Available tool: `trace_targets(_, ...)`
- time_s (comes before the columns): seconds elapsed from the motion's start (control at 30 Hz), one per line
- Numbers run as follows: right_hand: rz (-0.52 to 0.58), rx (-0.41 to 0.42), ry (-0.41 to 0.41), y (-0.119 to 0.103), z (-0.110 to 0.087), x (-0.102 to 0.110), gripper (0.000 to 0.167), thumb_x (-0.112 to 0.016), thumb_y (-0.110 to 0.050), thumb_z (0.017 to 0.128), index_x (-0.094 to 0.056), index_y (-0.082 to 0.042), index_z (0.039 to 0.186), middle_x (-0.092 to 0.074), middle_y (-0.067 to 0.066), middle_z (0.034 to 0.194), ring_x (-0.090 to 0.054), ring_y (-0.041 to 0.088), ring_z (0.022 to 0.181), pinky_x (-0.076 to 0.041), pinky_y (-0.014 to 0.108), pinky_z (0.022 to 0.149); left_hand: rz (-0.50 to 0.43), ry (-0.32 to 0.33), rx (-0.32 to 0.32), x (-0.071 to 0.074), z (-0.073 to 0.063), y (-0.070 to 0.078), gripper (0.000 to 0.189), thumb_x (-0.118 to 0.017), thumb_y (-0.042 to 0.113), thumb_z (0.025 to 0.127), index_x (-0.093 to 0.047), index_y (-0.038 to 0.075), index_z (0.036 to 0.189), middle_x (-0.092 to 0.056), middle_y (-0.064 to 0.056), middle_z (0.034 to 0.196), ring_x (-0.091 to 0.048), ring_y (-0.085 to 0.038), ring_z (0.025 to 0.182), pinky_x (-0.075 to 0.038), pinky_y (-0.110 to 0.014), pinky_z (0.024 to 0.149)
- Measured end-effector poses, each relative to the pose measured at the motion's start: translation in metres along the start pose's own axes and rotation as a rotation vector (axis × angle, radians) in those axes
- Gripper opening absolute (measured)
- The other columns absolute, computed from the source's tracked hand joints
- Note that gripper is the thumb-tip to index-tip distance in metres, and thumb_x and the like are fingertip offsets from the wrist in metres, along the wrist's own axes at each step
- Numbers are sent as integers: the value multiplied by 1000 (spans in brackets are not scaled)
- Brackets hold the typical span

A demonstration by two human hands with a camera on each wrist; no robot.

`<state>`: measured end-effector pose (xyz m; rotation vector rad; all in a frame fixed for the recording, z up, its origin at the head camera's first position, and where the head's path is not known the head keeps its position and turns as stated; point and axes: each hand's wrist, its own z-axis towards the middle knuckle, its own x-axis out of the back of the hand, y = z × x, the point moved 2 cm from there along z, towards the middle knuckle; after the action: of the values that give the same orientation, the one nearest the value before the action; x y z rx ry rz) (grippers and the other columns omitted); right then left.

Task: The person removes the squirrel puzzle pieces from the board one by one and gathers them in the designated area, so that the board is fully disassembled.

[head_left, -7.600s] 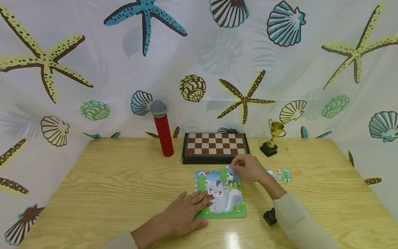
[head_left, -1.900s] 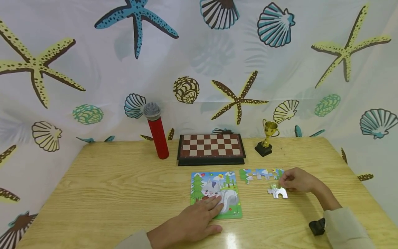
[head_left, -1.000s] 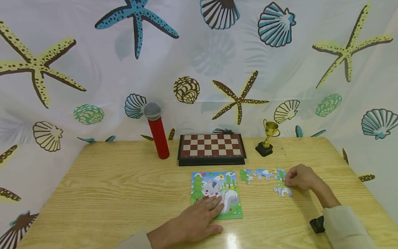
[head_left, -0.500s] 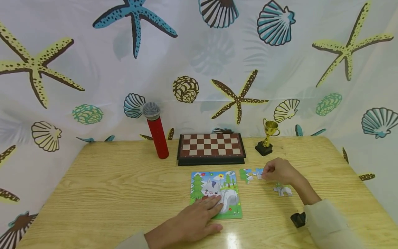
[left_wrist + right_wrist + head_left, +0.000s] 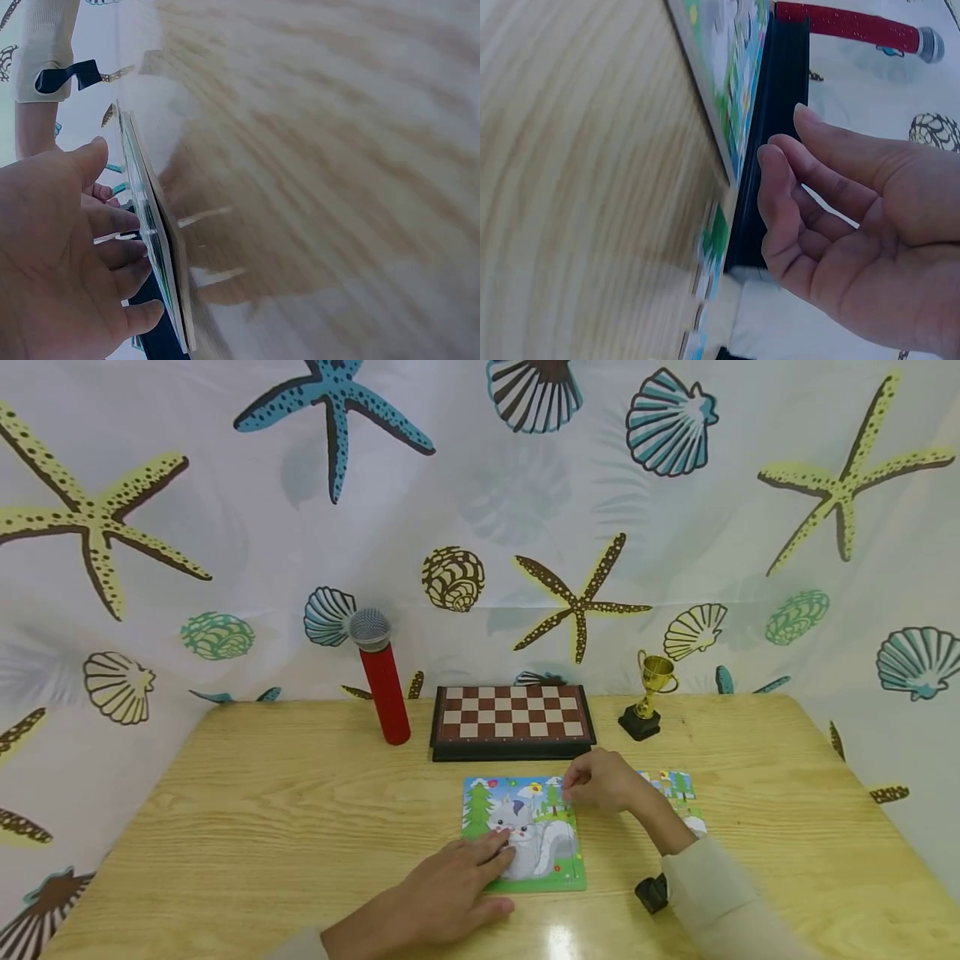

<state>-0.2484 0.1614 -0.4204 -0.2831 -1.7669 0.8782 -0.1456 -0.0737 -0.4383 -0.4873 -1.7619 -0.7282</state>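
A jigsaw puzzle with a grey squirrel [image 5: 551,852] lies on the table in front of me. My left hand [image 5: 450,885] rests on its lower left part with the fingers straight. At the puzzle's upper right edge is my right hand [image 5: 607,781], its fingers loosely bent. The right wrist view shows the thumb apart from the fingers and no object between them. To the right lie several loose puzzle pieces [image 5: 681,785], partly hidden by the right hand and forearm. One with a green tree [image 5: 715,236] appears in the right wrist view.
Just behind the puzzle is a black-edged chessboard case [image 5: 513,747]. A red microphone [image 5: 386,697] stands to its left and a small gold trophy cup [image 5: 651,693] to its right. A patterned cloth [image 5: 247,527] hangs along the table's back.
My right hand has moved left from the loose pieces to the puzzle's upper right edge. Earlier it shifted a squirrel piece at the right. My left hand has slid slightly left on the puzzle.
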Motion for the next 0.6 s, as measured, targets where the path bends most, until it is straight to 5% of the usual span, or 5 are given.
trace_targets(0.6,14,32,-76,-31,22,-40,4,-70,-8,84,-70,-4,85,-66,3,72,-53,8,61,-44,19,55,10,15,3,0,-5,-3,68,-39,54,97,-35,8,147,-28,-6,156,-28,-20,144,-33,-48,111)
